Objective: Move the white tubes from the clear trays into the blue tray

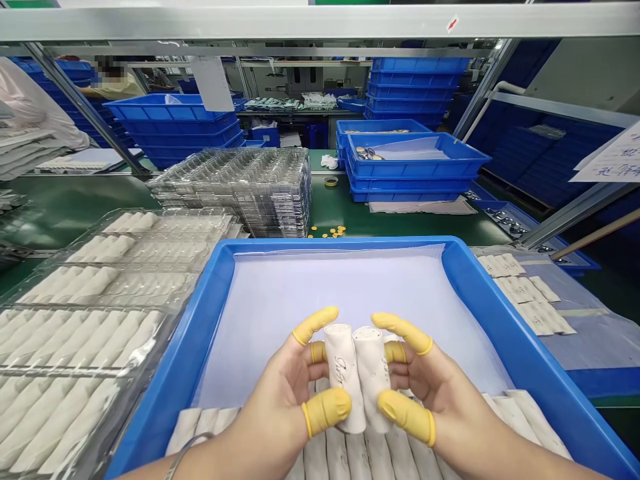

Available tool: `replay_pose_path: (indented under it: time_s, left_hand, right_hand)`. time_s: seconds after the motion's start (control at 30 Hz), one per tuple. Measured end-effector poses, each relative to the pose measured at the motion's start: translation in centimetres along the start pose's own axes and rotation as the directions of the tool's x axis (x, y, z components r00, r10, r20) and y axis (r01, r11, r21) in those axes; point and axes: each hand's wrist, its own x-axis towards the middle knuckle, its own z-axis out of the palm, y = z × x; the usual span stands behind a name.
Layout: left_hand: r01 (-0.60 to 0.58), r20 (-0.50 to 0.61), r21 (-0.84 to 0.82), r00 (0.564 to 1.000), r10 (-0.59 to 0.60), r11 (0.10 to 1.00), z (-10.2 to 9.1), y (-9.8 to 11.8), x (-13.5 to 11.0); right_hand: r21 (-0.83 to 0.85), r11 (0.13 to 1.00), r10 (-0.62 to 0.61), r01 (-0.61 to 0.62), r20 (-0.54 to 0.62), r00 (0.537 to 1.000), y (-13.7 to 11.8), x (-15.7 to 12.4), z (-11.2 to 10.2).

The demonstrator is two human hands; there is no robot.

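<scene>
My left hand [293,390] and my right hand [435,390] both wear yellow finger cots. Each hand grips one white cylindrical roll with cursive print, held upright side by side: the left roll [344,373] and the right roll [373,373] touch each other. They are held above a blue bin [200,333] lined with a white sheet. A row of the same white rolls [345,457] lies flat along the bin's near edge, below my hands.
Clear plastic blister trays [75,320] filled with white rolls sit at the left. A tall stack of empty clear trays [250,187] stands behind the bin. Blue bins [410,160] stand at the back right. Flat white pieces [525,293] lie at the right. A person sits at the far left.
</scene>
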Motion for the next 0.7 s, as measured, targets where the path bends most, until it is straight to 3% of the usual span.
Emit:
replay_pose_path:
  time_s: [0.2,0.53,0.7]
  left_hand:
    - [0.031,0.036,-0.038,0.999,-0.029,0.999,0.4,0.3,-0.1]
    - [0.094,0.068,-0.048,0.994,-0.090,0.994,0.6,0.8,-0.1]
    - [0.046,0.089,-0.051,0.995,-0.041,0.998,0.2,0.7,-0.2]
  right_hand:
    - [0.131,0.987,0.081,-0.091,0.075,0.994,-0.4,-0.1,-0.4]
    - [0.184,0.980,0.065,-0.077,0.071,0.995,-0.9,0.0,-0.2]
    - [0.229,0.968,0.080,-0.102,0.104,0.991,-0.6,-0.2,-0.4]
